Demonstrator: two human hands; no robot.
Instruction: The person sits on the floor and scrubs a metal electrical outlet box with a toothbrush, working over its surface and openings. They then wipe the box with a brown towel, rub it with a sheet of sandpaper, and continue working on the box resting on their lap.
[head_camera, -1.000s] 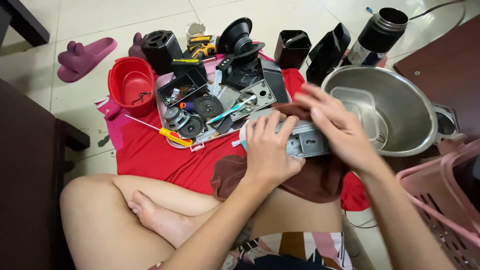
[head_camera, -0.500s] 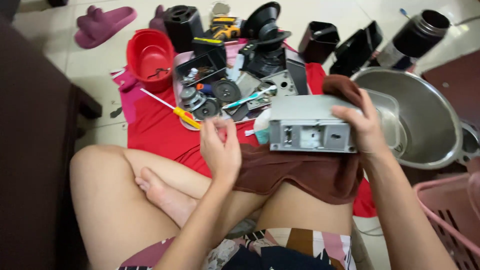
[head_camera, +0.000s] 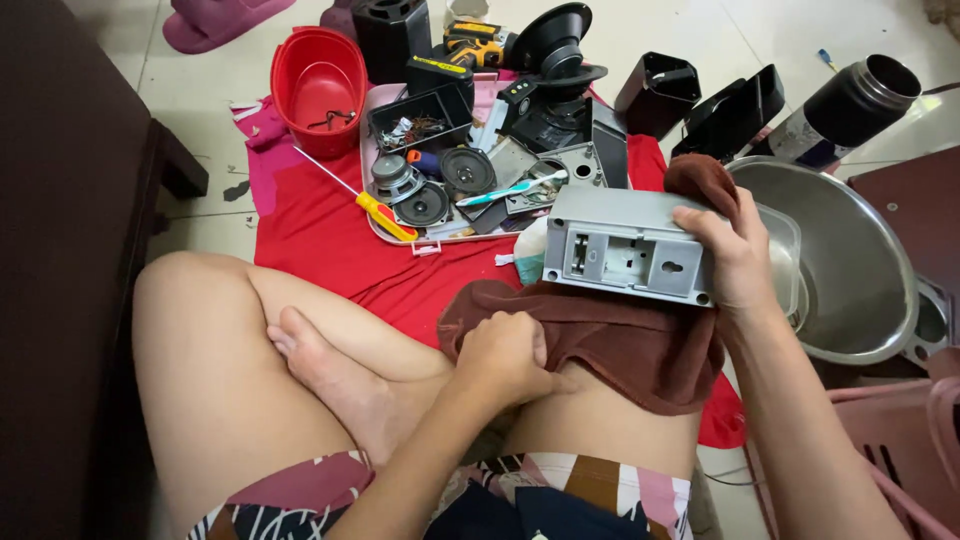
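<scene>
My right hand grips the right end of a grey plastic box-shaped casing, its side with slots and holes facing me. A dark brown cloth lies draped over my knee beneath the casing and wraps up around my right fingers. My left hand pinches the left edge of that cloth on my thigh. My bare legs are crossed on a red mat.
A pink tray holds small speakers, a yellow-handled screwdriver and a toothbrush. A red bowl, black speaker housings, a steel basin, a dark flask, a pink basket and dark furniture surround me.
My left hand left the grey casing and dropped onto the brown cloth on my thigh. My right hand turned the casing so its slotted side faces me.
</scene>
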